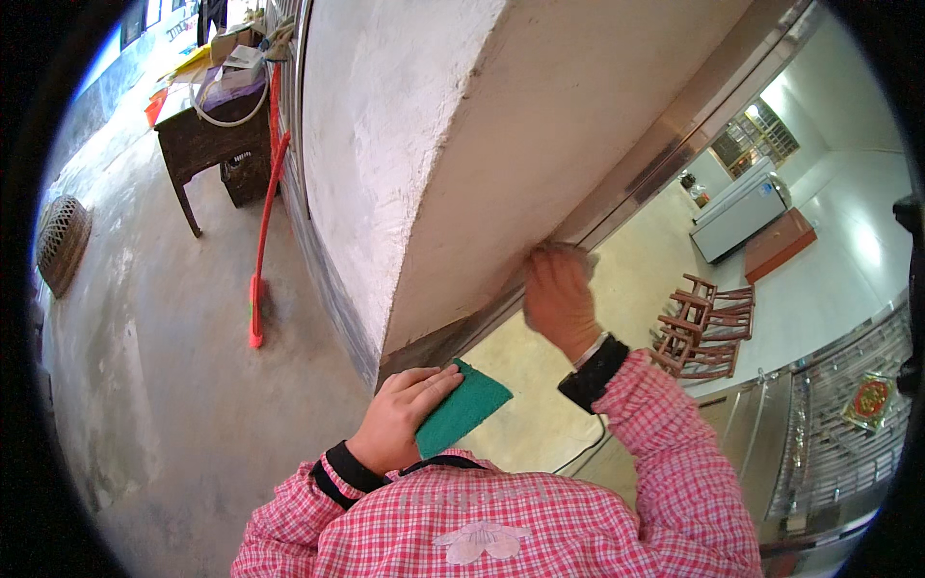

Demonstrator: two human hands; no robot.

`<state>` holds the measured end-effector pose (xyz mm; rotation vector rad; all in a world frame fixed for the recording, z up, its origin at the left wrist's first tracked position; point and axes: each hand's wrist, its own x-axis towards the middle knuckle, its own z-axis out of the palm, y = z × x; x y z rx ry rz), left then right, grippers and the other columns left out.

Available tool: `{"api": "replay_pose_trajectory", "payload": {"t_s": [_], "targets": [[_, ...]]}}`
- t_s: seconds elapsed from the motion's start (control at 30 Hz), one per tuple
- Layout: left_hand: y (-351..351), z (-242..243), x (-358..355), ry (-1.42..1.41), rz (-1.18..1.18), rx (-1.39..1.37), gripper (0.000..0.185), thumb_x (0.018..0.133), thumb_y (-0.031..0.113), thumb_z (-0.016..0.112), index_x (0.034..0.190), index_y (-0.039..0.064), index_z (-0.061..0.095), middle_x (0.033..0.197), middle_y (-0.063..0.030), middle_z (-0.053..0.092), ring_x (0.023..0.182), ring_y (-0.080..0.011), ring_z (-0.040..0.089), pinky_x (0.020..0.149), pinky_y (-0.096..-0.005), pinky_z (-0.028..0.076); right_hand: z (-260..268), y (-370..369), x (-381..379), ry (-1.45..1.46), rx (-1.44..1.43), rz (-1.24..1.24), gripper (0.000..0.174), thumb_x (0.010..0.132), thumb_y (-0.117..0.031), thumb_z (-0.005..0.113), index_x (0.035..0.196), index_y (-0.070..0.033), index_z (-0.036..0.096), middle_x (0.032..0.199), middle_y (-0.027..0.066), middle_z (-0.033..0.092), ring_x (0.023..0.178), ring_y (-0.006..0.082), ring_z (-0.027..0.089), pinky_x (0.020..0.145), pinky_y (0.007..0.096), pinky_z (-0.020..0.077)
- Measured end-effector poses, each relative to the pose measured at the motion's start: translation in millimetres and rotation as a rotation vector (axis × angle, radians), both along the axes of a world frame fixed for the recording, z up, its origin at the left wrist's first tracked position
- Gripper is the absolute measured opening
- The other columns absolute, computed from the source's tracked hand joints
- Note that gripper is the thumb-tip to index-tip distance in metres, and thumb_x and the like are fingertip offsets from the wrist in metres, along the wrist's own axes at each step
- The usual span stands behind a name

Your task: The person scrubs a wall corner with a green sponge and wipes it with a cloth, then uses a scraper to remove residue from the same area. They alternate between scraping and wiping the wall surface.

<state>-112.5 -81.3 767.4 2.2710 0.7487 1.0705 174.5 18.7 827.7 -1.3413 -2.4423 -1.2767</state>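
My left hand [396, 413] grips a green scouring pad [466, 407] in front of my chest, below the lower corner of the wall. The pad is slightly bent, and its broad face shows. Higher up and to the right, my right hand [560, 298] presses against the metal door frame [614, 195]. Under its fingers is a greyish cloth or pad [594, 261], mostly hidden and blurred. The white plastered wall end [462, 180] meets the frame beside this hand.
A red-handled broom [266, 231] leans at left near a dark wooden table [217, 141] with boxes. A woven basket [61, 242] is on the floor. Through the doorway are stacked wooden chairs [697, 329] and a refrigerator [741, 220]. A metal door [831, 426] stands at right.
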Motion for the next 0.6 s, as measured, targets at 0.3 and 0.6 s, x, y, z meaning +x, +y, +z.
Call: {"api": "replay_pose_trajectory", "payload": {"t_s": [0.3, 0.6], "targets": [[-22, -5, -33, 0.036, 0.030, -0.049, 0.059, 0.082, 0.023, 0.071, 0.135, 0.001, 0.056, 0.135, -0.0160, 0.061, 0.116, -0.0351, 0.060, 0.100, -0.0434, 0.046, -94, -10, 7, -0.209, -0.324, 0.053, 0.035, 0.084, -0.023, 0.055, 0.113, -0.007, 0.065, 0.120, 0.0102, 0.061, 0.123, 0.0296, 0.049, 0.111, 0.0409, 0.0328], [-25, -35, -38, 0.039, -0.050, -0.171, 0.057, 0.083, 0.019, 0.070, 0.135, 0.002, 0.056, 0.131, -0.0169, 0.063, 0.113, -0.0367, 0.060, 0.097, -0.0431, 0.048, 108, -5, 10, 0.231, 0.448, 0.095, 0.019, 0.083, -0.010, 0.066, 0.102, -0.012, 0.070, 0.112, 0.0099, 0.063, 0.104, 0.0311, 0.056, 0.087, 0.0437, 0.0450]]}}
